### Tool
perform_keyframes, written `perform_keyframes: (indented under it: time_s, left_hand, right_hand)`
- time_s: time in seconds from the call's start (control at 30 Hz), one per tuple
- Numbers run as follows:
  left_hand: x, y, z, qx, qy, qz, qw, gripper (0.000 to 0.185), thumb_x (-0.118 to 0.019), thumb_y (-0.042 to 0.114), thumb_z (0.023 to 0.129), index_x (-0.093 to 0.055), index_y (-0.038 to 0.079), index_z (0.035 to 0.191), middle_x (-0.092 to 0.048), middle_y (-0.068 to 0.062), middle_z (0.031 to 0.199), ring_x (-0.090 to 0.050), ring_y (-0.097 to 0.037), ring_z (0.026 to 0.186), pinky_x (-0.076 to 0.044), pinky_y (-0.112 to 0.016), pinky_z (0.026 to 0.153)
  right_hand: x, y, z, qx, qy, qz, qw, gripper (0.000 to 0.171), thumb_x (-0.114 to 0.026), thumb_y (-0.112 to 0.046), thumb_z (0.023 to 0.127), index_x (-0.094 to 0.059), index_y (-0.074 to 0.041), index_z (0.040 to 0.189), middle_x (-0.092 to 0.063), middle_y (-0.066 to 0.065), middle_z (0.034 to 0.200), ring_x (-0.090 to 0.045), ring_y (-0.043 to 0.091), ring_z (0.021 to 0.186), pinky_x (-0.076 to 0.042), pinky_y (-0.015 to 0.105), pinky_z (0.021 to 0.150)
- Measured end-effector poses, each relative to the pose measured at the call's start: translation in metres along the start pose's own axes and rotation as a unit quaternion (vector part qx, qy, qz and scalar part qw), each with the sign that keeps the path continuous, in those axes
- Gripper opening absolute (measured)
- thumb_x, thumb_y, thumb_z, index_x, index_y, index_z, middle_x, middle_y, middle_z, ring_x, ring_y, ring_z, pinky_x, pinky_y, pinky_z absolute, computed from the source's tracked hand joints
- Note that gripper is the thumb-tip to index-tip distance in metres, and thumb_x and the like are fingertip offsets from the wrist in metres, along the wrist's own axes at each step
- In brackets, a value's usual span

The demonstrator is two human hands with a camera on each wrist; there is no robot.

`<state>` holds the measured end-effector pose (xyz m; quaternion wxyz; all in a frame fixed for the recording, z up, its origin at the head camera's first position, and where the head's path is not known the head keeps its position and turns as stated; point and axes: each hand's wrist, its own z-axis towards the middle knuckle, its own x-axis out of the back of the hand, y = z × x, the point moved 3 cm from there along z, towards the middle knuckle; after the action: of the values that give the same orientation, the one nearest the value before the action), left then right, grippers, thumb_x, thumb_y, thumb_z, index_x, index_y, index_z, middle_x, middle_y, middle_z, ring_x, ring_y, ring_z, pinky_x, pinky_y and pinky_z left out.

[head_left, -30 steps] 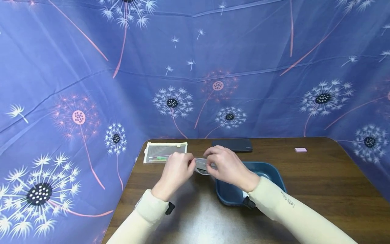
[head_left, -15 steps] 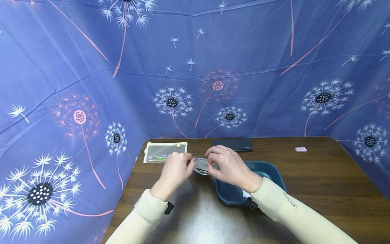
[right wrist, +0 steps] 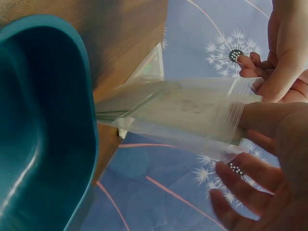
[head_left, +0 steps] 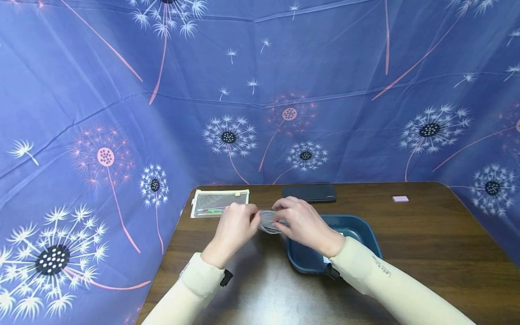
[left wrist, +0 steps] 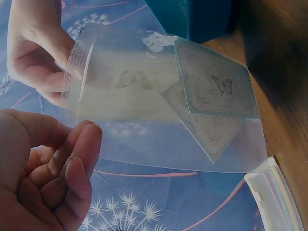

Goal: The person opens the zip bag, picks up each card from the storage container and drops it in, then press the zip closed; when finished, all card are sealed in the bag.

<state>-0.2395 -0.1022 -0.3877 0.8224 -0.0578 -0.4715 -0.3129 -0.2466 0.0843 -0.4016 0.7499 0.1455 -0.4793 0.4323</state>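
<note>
Hands meet above the dark wooden tabletop [head_left: 406, 234]: left hand [head_left: 235, 228] and right hand [head_left: 302, 223] each pinch the ribbed mouth of a thin clear plastic bag [left wrist: 163, 120] holding square patterned cards [left wrist: 214, 86], beside a smooth teal basin [head_left: 365, 234]

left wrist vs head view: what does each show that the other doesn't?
Only the left wrist view: two square cards inside the clear zip bag, the top one printed with a butterfly.
Only the head view: the dark flat case, the pink eraser and the whole table.
Both: the bag held up between the left hand and right hand, the teal tub, and the mesh pouch.
</note>
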Motion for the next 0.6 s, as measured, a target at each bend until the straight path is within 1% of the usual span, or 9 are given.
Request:
perform_keyframes:
  time_s: [0.17,0.3,0.47,0.6]
  left_hand:
    - [-0.001,0.003,0.000,0.004,-0.006,-0.001,1.0000,0.021,-0.073,0.007,0.089,-0.069,0.016,0.070,-0.046,0.012,0.052,-0.039,-0.004,0.045,-0.034,-0.027,0.047]
    - [0.000,0.005,0.000,0.001,-0.008,-0.003,1.0000,0.020,-0.073,0.007,0.089,-0.070,0.015,0.071,-0.049,0.012,0.053,-0.041,-0.004,0.046,-0.036,-0.027,0.047]
    - [0.001,0.007,0.000,-0.001,-0.002,-0.005,1.0000,0.023,-0.073,0.007,0.088,-0.067,0.016,0.069,-0.047,0.012,0.053,-0.041,-0.005,0.046,-0.036,-0.028,0.047]
    - [0.001,0.007,0.001,-0.004,0.002,-0.005,1.0000,0.025,-0.073,0.007,0.087,-0.065,0.018,0.066,-0.045,0.013,0.052,-0.040,-0.005,0.045,-0.036,-0.028,0.047]
  right_hand:
    - [-0.007,0.001,0.006,-0.017,-0.046,-0.011,0.999,0.005,-0.085,-0.021,0.088,-0.083,-0.016,0.088,-0.072,0.005,0.111,-0.066,0.024,0.097,-0.056,0.040,0.079]
    - [-0.012,-0.001,0.011,-0.013,-0.070,-0.020,0.997,0.004,-0.082,-0.018,0.091,-0.083,-0.016,0.087,-0.073,0.006,0.108,-0.068,0.026,0.094,-0.057,0.041,0.075]
    - [-0.018,-0.003,0.014,0.003,-0.083,-0.041,0.996,0.008,-0.079,-0.014,0.092,-0.081,-0.016,0.084,-0.074,0.005,0.102,-0.068,0.025,0.086,-0.056,0.039,0.070]
    - [-0.020,-0.003,0.014,0.006,-0.083,-0.053,0.995,0.010,-0.081,-0.013,0.089,-0.079,-0.017,0.079,-0.073,0.002,0.096,-0.066,0.022,0.079,-0.055,0.037,0.067]
